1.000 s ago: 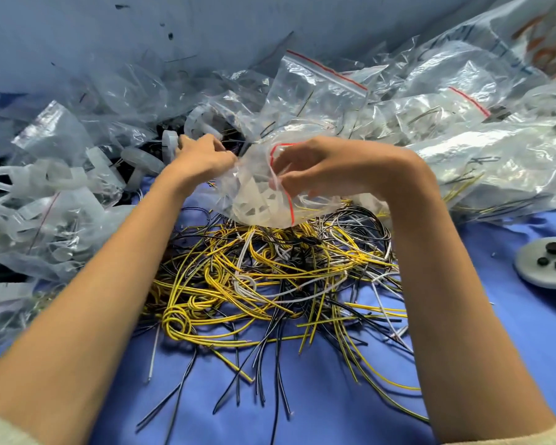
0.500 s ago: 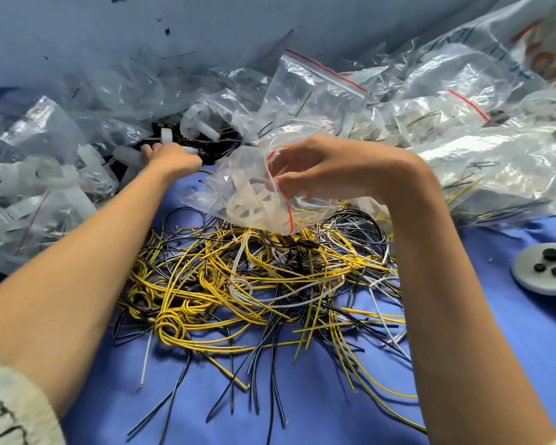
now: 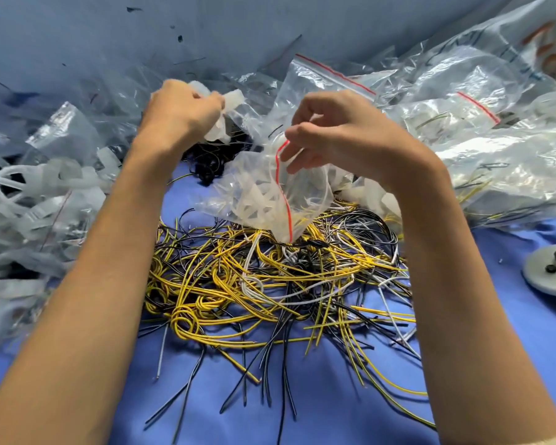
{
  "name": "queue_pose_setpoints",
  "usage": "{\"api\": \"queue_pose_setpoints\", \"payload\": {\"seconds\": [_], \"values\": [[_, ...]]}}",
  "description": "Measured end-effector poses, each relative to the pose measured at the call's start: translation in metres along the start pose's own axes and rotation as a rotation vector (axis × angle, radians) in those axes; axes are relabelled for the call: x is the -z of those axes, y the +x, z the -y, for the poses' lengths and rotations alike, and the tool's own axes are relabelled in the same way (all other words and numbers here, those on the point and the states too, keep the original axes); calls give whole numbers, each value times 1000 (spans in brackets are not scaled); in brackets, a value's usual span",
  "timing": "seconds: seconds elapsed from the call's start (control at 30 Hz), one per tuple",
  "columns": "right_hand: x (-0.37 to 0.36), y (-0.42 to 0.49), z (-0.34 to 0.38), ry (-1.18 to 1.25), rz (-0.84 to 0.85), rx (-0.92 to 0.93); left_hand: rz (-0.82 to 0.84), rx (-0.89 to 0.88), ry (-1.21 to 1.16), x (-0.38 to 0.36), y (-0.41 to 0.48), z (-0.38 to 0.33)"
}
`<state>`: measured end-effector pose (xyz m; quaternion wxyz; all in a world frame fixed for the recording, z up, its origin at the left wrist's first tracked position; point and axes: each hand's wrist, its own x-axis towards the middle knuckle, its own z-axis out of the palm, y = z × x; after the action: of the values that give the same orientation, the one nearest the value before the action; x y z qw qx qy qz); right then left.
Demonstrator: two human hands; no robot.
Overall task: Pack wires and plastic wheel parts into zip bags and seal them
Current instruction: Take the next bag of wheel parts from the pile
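I see the left hand gripping a plastic part; right hand pinching the zip bag (wires beneath)

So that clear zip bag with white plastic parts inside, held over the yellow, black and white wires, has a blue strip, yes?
Not quite: the head view shows the zip bag has a red strip, not a blue one. The rest holds: white plastic parts inside, over the yellow, black and white wires.

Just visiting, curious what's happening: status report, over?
Left grip holds a white plastic part. Right grip pinches the zip bag by its red strip. Wire pile lies beneath the bag.
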<state>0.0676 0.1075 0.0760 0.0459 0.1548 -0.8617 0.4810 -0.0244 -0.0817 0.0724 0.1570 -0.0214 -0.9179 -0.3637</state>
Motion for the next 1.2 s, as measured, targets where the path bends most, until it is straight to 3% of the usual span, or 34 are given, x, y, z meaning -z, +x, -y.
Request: {"api": "queue_pose_setpoints", "payload": {"seconds": [0.2, 0.3, 0.5, 0.67, 0.8, 1.0, 1.2], "values": [[3, -3, -10, -97, 91, -105, 103, -36, -367, 18, -25, -14], [3, -2, -12, -110, 113, -96, 307, -114, -453, 14, -40, -26], [5, -4, -14, -266, -9, -30, 512, -247, -324, 6, -55, -42], [7, -4, -21, -204, -14, -40, 568, -270, -299, 8, -60, -43], [6, 2, -26, -103, -134, -140, 560, -293, 0, 6, -62, -44], [8, 8, -29, 53, -233, -317, 783, -449, 364, 11, -77, -56], [9, 8, -21, 167, -290, -317, 715, -588, 380, -5, -94, -71]]}}
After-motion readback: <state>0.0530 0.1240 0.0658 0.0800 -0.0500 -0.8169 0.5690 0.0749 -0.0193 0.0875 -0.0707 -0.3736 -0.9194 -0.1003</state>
